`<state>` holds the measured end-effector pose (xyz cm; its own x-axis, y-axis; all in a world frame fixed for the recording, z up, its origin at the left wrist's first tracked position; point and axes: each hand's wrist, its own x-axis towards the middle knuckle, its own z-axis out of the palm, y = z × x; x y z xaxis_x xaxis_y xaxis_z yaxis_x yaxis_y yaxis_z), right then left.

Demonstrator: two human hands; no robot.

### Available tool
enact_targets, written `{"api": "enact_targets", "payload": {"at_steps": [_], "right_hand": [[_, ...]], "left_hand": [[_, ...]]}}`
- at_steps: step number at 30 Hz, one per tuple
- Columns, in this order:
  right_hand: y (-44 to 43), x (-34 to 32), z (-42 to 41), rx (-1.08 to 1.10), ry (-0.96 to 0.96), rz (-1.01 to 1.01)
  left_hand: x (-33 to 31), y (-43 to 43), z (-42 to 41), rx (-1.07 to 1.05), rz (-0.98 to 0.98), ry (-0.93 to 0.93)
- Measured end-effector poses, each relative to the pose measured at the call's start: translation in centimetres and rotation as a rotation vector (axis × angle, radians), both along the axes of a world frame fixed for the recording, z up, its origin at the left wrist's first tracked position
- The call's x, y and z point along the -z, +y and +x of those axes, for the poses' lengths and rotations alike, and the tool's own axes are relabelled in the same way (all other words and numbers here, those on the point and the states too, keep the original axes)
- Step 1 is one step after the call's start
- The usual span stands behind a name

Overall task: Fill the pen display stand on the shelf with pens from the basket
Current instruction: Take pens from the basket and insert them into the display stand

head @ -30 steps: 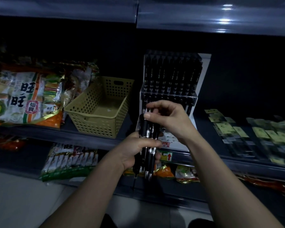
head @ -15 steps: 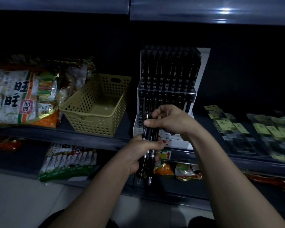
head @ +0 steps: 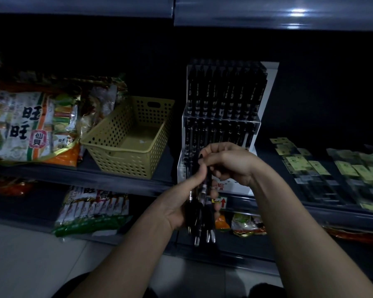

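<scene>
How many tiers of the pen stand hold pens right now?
2: the top back tier and the middle tier. Any lower front tier is mostly hidden behind the right hand, so it may hold pens too.

Head-worn view, downward, near shelf [head: 116, 181]

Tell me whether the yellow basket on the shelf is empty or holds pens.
Empty of pens: the basket shows a bare floor. The left hand grips a bundle of pens.
</scene>
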<state>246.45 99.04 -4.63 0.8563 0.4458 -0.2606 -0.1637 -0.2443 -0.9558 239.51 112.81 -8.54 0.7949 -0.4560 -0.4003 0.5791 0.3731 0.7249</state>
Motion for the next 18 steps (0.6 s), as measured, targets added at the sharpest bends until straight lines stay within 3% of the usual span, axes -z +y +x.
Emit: {"api": "enact_targets", "payload": {"at_steps": [6,13,18], "right_hand": [[-0.3,0.3,-0.2,-0.081,0.063,0.159],[-0.5,-0.2,-0.2,-0.017,0.123,0.369],[-0.6,-1.0,-0.4,0.144,0.134,0.626]], "left_hand": [[-0.2,0.2,0.3,-0.085,-0.113,0.041],[0.0,1.0,0.7,-0.268,-0.061,0.085],[-0.1,2.0,0.8,-0.347,-0.277,0.098]]}}
